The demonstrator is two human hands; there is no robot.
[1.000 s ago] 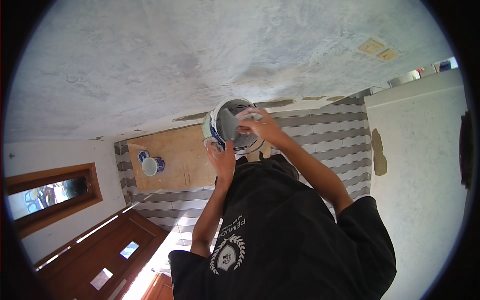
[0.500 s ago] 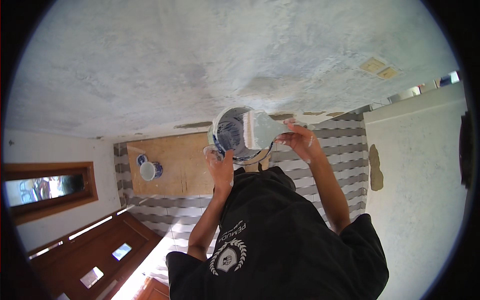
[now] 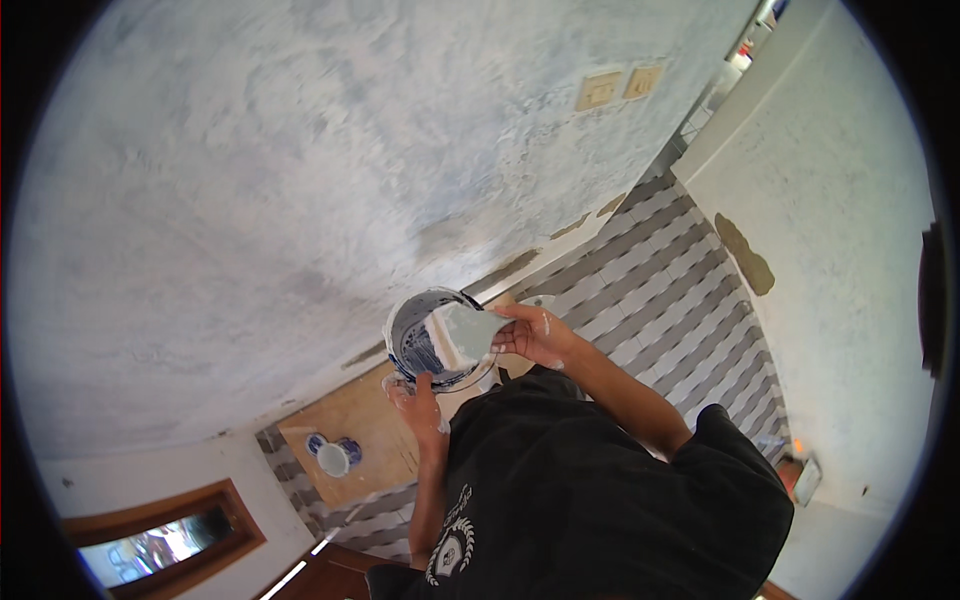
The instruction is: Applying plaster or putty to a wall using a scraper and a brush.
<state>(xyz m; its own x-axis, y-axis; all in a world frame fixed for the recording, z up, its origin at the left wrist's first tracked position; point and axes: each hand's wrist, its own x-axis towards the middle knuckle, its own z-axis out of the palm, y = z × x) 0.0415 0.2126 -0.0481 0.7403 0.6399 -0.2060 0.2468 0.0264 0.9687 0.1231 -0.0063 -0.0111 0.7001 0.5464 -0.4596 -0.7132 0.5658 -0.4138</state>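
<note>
Mostly hiding behind the bucket (image 3: 430,338): the palm of the left hand (image 3: 418,400), gripping from below at the near rim, fingers curling up and pressing together against the pail's underside, fingertips out of sight. Blocking the lower middle of the view: a black T-shirt (image 3: 590,490), covering whatever is lying beneath the arms. Being cut off at the lower left: a wooden window frame (image 3: 150,530), bending with the lens.

Hanging in the air in front of the chest, close to the plastered wall (image 3: 260,190): the round bucket, tilting toward the camera, rim smeared with pale grey paste, inside showing dark blue streaks and a low pool of the same grey. Resting across its mouth: a flat trowel blade (image 3: 468,332), coated in pale grey plaster, edges hard to tell from the paste. Pinching the trowel at its right end: the right hand (image 3: 535,335), thumb on top, fingers bunching underneath, knuckles speckled with white; handle itself not showing.

Sitting far below on a brown sheet (image 3: 360,430) over the striped floor (image 3: 660,290): a second small blue-and-white bucket (image 3: 334,455), too small for reading detail.
</note>
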